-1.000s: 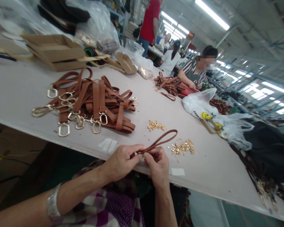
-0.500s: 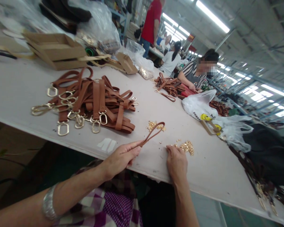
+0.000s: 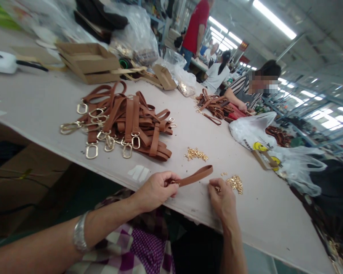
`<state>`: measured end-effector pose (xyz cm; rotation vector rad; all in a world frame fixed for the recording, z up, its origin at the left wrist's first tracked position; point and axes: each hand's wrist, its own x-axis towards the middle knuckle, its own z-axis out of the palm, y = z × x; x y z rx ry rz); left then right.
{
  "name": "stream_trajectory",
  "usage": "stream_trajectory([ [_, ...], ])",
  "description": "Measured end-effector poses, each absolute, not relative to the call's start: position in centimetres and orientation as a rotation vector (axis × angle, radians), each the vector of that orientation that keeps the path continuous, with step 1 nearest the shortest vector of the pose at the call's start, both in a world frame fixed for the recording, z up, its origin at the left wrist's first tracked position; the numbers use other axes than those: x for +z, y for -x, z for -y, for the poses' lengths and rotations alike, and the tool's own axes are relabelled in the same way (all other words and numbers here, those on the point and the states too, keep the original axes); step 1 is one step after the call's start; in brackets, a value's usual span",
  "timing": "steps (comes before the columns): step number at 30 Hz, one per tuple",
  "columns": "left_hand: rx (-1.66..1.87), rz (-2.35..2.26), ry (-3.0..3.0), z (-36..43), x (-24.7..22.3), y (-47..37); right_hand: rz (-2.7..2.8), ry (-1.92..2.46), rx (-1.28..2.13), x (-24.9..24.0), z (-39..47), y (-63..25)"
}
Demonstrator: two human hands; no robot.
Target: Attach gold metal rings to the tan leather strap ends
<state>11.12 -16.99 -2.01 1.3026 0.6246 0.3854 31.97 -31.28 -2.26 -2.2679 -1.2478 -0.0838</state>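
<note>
My left hand is closed on a brown leather strap, whose loop points right over the table; a bit of metal shows at my fingers. To its right, my right hand has its fingers curled together, with a small shiny metal piece at them. Beside that hand lies a pile of small gold pieces. Another gold pile is behind the strap. A heap of brown straps with gold-coloured clasps and rings rests to the left.
Behind the heap are a cardboard tray, plastic bags and a smaller carton. A person in a striped top sits across the table near more straps. White bags lie at right.
The view has shifted left. My left hand has turned the strap, so its loop now lies lower and flatter, closer to my right hand. My right hand has drawn slightly away from the gold pile.
</note>
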Motion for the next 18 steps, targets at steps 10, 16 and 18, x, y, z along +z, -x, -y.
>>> stream_trajectory([
  [10, 0.437, -0.571, -1.538, 17.3, -2.1, -10.8, 1.395, 1.726, -0.172, -2.2, 29.3, -21.7],
  [16, 0.635, -0.556, -1.744, 17.8, -2.2, -10.6, 1.576, 1.709, -0.330, -2.1, 29.1, -21.6],
  [18, 0.672, -0.542, -1.791, 17.9, -2.3, -10.5, 1.632, 1.713, -0.357, -1.8, 29.2, -21.7],
])
